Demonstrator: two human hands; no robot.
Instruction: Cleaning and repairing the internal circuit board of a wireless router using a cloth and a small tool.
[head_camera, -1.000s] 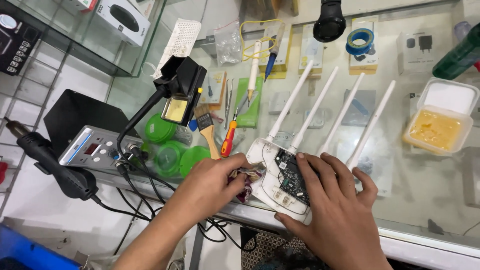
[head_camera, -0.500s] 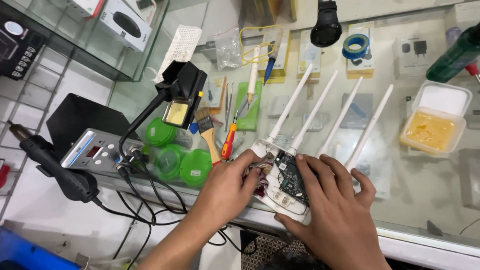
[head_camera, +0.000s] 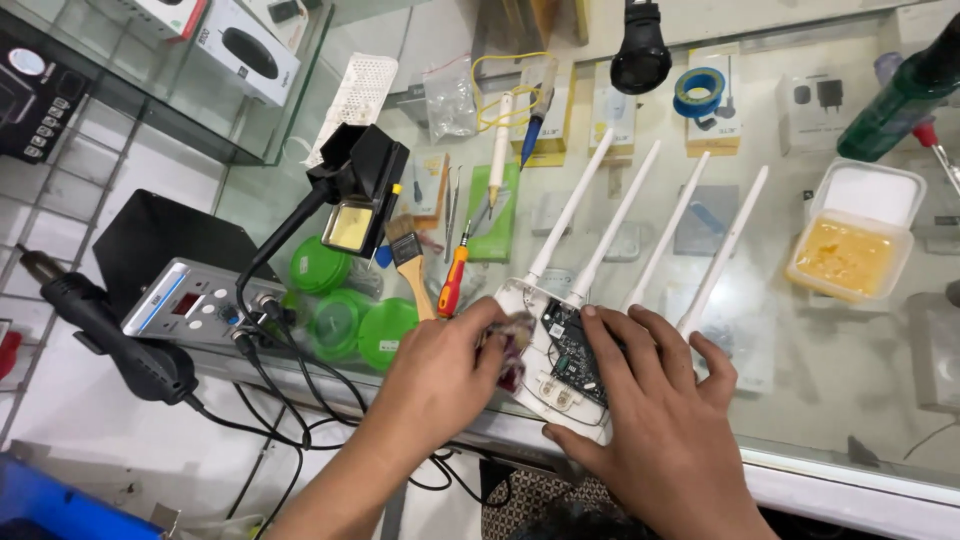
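A white router (head_camera: 560, 395) with its cover off lies on the glass counter, several white antennas (head_camera: 645, 215) pointing away from me. Its dark circuit board (head_camera: 570, 345) is exposed. My right hand (head_camera: 665, 420) lies flat over the router's right side, fingers spread, pressing on it. My left hand (head_camera: 445, 375) is closed around a small crumpled purplish cloth (head_camera: 510, 345), held against the board's left edge.
A soldering station (head_camera: 190, 300) with black cables, a hot-air handle (head_camera: 110, 335), a black soldering stand (head_camera: 360, 190), green round containers (head_camera: 345, 305), a brush (head_camera: 412, 265), an orange screwdriver (head_camera: 452, 280), a yellow-filled plastic tub (head_camera: 850, 250), a green bottle (head_camera: 905, 90) and boxed items crowd the counter.
The view shifted slightly downward. My left hand slid right with the cloth onto the board's left edge. The right hand stays pressed on the router.
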